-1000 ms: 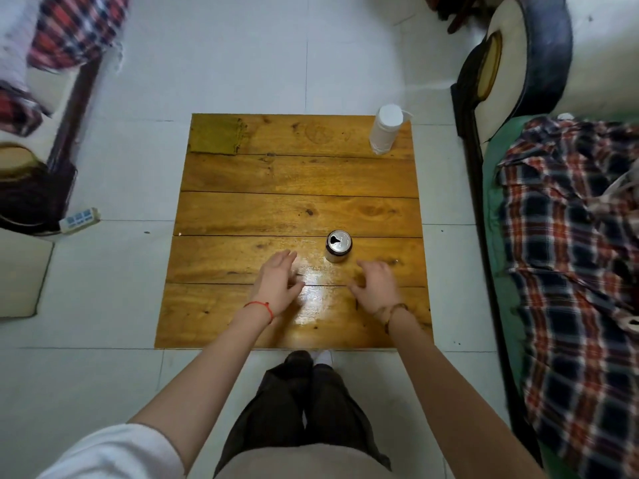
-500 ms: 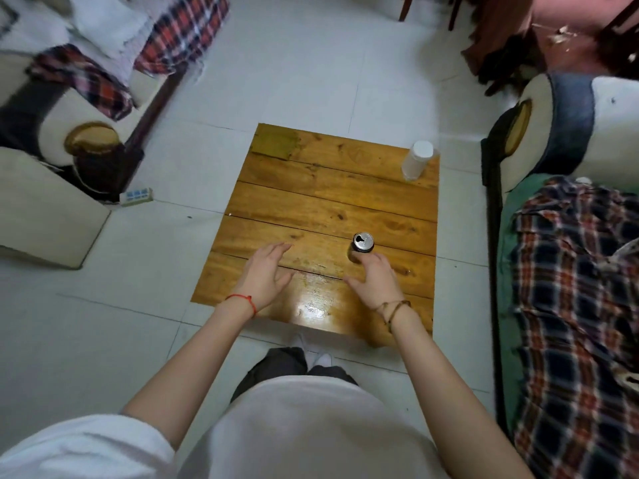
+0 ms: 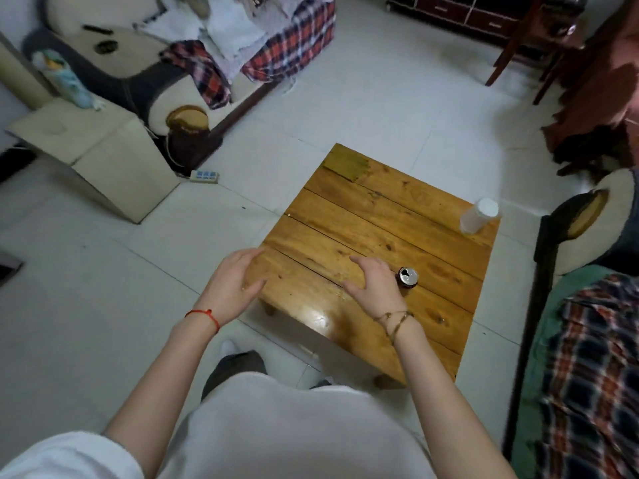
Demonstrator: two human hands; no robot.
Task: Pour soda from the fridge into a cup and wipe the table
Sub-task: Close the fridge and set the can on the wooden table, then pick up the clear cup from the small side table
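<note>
An opened soda can [image 3: 408, 277] stands upright on the low wooden table [image 3: 387, 216]. My right hand [image 3: 375, 286] hovers just left of the can with relaxed fingers, holding nothing. My left hand [image 3: 235, 283] hangs open over the table's left edge, also with nothing in it. A white lidded cup [image 3: 479, 219] stands at the table's far right corner. A green patch, perhaps a cloth [image 3: 346, 164], lies flat at the far left corner.
A sofa with plaid cloths [image 3: 290, 46] stands at the far left, a cardboard box [image 3: 96, 160] and a power strip [image 3: 205, 176] beside it. Another plaid-covered sofa [image 3: 587, 357] borders the table's right side. Dark wooden chairs [image 3: 525, 46] stand far right.
The view has swung left and lifted as I rise. Both hands have come off the table's near part and shifted left; the right hand has drawn away from the can.
</note>
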